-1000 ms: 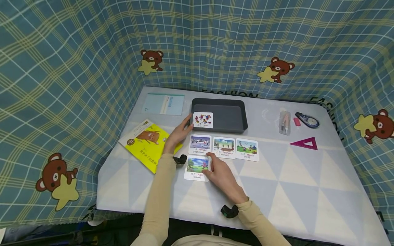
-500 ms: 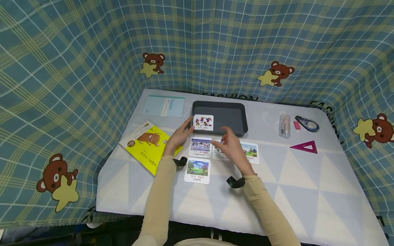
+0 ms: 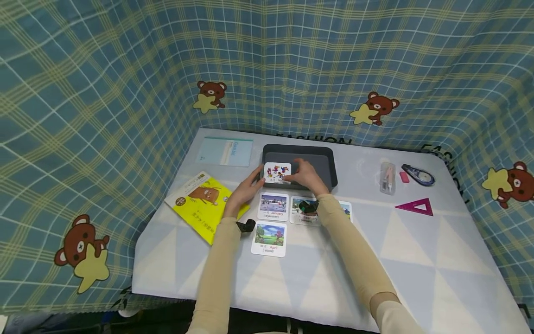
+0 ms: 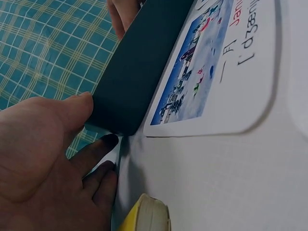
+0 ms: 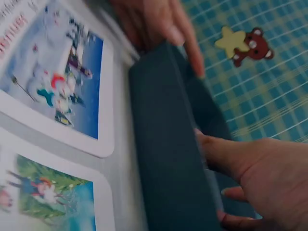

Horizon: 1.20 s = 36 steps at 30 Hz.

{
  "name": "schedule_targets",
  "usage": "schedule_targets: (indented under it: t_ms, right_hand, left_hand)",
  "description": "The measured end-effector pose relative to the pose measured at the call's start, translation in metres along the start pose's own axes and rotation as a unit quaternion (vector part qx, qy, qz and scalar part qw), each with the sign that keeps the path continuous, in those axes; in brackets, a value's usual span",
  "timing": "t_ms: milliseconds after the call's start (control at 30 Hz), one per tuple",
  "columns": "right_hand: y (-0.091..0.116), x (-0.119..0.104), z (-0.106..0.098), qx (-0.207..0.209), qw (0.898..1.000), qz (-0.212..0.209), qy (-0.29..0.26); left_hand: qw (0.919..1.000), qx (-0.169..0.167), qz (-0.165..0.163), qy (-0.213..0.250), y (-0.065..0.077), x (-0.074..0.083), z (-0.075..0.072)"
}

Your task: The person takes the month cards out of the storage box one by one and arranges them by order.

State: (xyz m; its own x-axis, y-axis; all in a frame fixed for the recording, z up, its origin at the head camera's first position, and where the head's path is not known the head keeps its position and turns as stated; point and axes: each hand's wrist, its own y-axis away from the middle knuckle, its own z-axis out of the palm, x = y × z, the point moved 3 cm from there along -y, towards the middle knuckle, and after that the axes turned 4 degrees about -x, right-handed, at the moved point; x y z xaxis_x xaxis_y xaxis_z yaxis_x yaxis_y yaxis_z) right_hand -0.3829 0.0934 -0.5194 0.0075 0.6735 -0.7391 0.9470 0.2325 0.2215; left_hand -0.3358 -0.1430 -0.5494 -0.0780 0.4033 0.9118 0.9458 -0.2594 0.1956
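Observation:
A dark grey tray (image 3: 321, 161) holds a picture card marked May (image 3: 276, 170) at its left end. At the tray's front left corner is my left hand (image 3: 246, 190), its thumb on the rim and fingers against the side wall (image 4: 139, 72). My right hand (image 3: 309, 177) reaches over the front wall, thumb over the May card's lower right part and index finger spread near its upper right. The wall hides most of these fingertips in the right wrist view. In front lie the January card (image 3: 273, 205), February card (image 3: 297, 204), March card (image 3: 347, 211) and, below January, April card (image 3: 269, 239).
Left of the cards lies a yellow book (image 3: 204, 208), with a light blue notebook (image 3: 225, 151) behind it. On the right are a clear case (image 3: 387, 178), pink eraser (image 3: 404, 176), correction tape (image 3: 418, 175) and magenta set square (image 3: 417, 207). A checked curtain (image 3: 292, 69) surrounds the table.
My right hand has let go of the April card and moved away from me, across the February card, into the tray at the May card. The left hand stays at the tray's corner.

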Motion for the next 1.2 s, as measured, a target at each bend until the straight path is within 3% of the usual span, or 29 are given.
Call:
schedule_targets:
  t_ms: [200, 433, 967, 1200]
  right_hand:
    - [-0.018, 0.006, 0.008, -0.009, 1.000, 0.004, 0.013]
    - [-0.021, 0.008, 0.007, 0.005, 0.999, -0.011, 0.047]
    - [-0.015, 0.005, 0.009, 0.023, 0.999, 0.004, -0.036]
    - [-0.012, 0.007, 0.010, 0.031, 0.998, -0.043, -0.038]
  left_hand:
    - [0.9999, -0.002, -0.009, -0.006, 0.000, 0.001, -0.001]
    - [1.0000, 0.003, -0.007, 0.000, 0.001, 0.001, 0.001]
    - [0.9999, -0.001, -0.003, -0.014, 0.008, 0.005, 0.002]
    - [0.9999, -0.004, -0.004, -0.016, 0.008, 0.003, 0.000]
